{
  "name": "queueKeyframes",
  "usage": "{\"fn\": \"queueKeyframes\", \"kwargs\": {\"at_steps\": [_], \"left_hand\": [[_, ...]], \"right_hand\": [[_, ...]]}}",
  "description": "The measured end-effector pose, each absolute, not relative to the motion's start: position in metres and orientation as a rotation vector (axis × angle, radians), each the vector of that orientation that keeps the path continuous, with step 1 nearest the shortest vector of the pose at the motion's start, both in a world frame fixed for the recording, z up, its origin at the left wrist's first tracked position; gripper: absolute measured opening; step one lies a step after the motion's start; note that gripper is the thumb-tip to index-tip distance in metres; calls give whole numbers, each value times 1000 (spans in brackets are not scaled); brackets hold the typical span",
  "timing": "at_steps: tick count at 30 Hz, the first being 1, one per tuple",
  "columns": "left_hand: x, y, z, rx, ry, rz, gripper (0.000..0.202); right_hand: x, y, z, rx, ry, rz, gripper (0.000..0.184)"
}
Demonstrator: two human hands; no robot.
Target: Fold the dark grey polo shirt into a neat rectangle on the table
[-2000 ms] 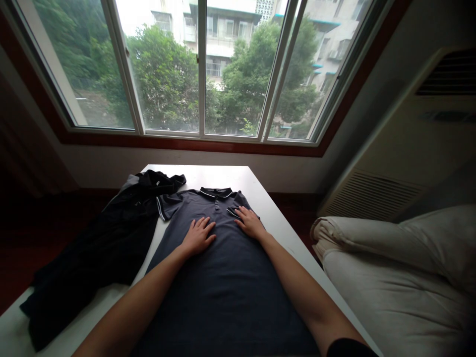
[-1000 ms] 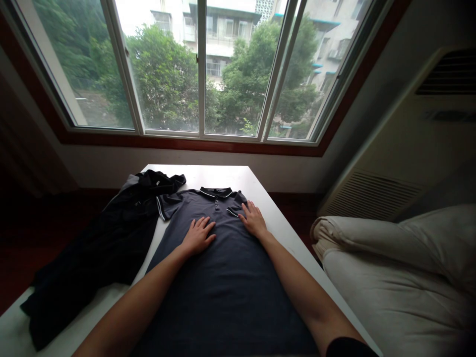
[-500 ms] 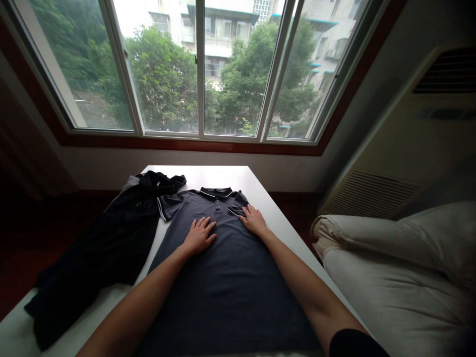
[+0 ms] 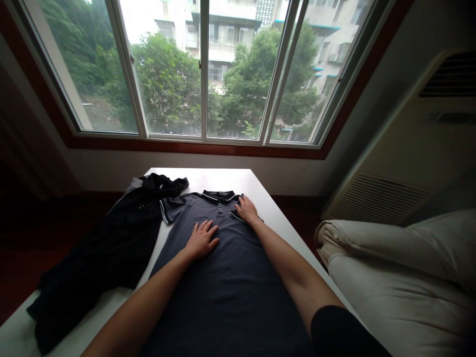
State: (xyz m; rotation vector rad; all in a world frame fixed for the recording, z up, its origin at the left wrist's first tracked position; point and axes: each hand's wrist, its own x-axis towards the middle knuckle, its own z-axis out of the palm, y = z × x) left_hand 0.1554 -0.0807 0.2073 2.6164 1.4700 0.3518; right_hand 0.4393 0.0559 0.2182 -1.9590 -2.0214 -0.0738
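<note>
Daylight from a wide window [image 4: 204,74] over a white table [image 4: 226,178]

Beyond the panes stand green trees [image 4: 163,84] and a pale building [image 4: 223,12]; a reddish-brown surround [image 4: 193,147] frames the glass. Dim curtain-like folds [image 4: 33,148] hang at the left, above a dark reddish floor [image 4: 15,263]. Off to the right are a large pale unit with slatted vents [image 4: 399,168] and, nearer, light padded furniture [image 4: 401,297].

Face up on the table lies a dark grey-blue polo shirt [image 4: 230,287], its black, white-edged collar [image 4: 218,195] toward the window and its body running down to the bottom of the view between the person's forearms. On the left, its sleeve [image 4: 171,210] reaches outward, the cuff striped in white. On the right, the other sleeve is turned inward, so that its striped cuff [image 4: 235,215] lies over the upper chest.

The person's left hand [image 4: 203,239] rests palm down on the middle of the chest, fingers spread. The right hand [image 4: 247,208] lies over the turned-in sleeve near the shoulder, palm down, fingers extended; its fingertips are too small to make out in detail.

A rumpled black garment [image 4: 100,253] lies just beside the shirt, along the table's left edge. A black sleeve [image 4: 338,327] covers the person's upper right arm.
</note>
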Motion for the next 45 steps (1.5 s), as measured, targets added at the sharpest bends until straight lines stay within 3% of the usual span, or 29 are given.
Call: {"fn": "queueKeyframes", "kwargs": {"at_steps": [7, 26, 31, 34, 40, 45], "left_hand": [[154, -80, 208, 2609, 1468, 359, 62], [201, -90, 211, 2570, 1477, 324, 74], [217, -99, 224, 2558, 1466, 362, 67], [222, -121, 239, 2680, 1297, 419, 63], [234, -197, 251, 2877, 454, 217, 68], [252, -242, 245, 2839, 253, 204, 72]], "right_hand": [[437, 78, 202, -2036, -2174, 167, 75], [476, 70, 201, -2090, -2104, 140, 84], [482, 61, 207, -2070, -2064, 144, 89], [483, 58, 212, -1983, -2055, 170, 84], [506, 32, 223, -1817, -2013, 142, 56], [536, -9, 226, -1808, -1891, 181, 53]]}}
